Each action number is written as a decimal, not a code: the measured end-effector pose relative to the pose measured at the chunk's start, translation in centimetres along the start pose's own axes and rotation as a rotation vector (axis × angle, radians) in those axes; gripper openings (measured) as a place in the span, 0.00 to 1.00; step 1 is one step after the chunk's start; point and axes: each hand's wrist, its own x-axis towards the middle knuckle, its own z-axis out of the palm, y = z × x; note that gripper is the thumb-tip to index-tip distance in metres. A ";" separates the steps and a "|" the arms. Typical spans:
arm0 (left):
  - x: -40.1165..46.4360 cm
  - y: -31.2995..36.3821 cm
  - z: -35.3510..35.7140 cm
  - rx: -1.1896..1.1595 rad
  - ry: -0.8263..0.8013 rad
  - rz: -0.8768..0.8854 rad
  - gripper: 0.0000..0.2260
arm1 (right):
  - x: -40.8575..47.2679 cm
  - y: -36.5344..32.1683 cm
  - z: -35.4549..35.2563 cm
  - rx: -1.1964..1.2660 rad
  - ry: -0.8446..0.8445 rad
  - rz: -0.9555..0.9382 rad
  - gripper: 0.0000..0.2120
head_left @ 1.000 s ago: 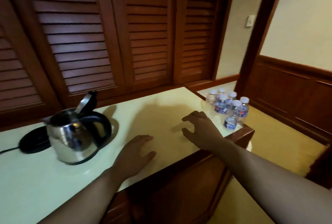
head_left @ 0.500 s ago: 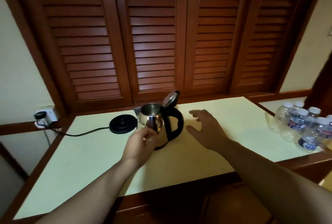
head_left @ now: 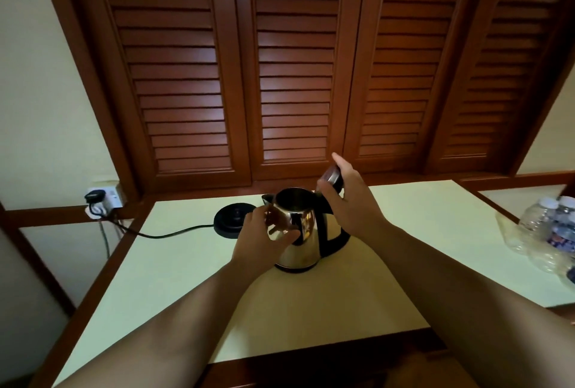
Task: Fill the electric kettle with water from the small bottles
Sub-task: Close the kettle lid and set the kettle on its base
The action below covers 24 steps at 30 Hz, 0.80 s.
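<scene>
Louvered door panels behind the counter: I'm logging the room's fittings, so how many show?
4. They stand side by side behind the counter: far left, centre left, centre right, far right, the last cut off by the frame.

Kettle [head_left: 298, 232] — glossy steel; shutters [head_left: 295, 76] — varnished wood.
</scene>
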 end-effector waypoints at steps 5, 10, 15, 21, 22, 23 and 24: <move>-0.8 -0.2 0.5 -0.094 0.018 -0.018 0.22 | 2.1 -0.2 1.4 -0.019 -0.098 -0.128 0.35; -2.1 0.9 0.2 -0.197 0.036 0.026 0.11 | 3.8 -0.3 3.8 -0.233 -0.299 -0.232 0.31; -2.5 1.5 0.0 -0.240 0.018 0.045 0.11 | 4.4 0.1 6.0 -0.525 -0.336 -0.370 0.26; -2.5 1.3 0.5 -0.221 0.071 -0.018 0.16 | 4.3 1.3 6.3 -0.500 -0.219 -0.500 0.26; -2.5 1.4 0.6 -0.237 0.090 -0.022 0.18 | 4.4 1.4 6.1 -0.493 -0.233 -0.503 0.27; -2.5 1.2 0.7 -0.247 0.100 -0.026 0.22 | 4.5 1.5 5.9 -0.488 -0.257 -0.504 0.29; -2.4 1.2 0.8 -0.257 0.104 -0.032 0.25 | 4.7 1.7 5.5 -0.480 -0.285 -0.501 0.32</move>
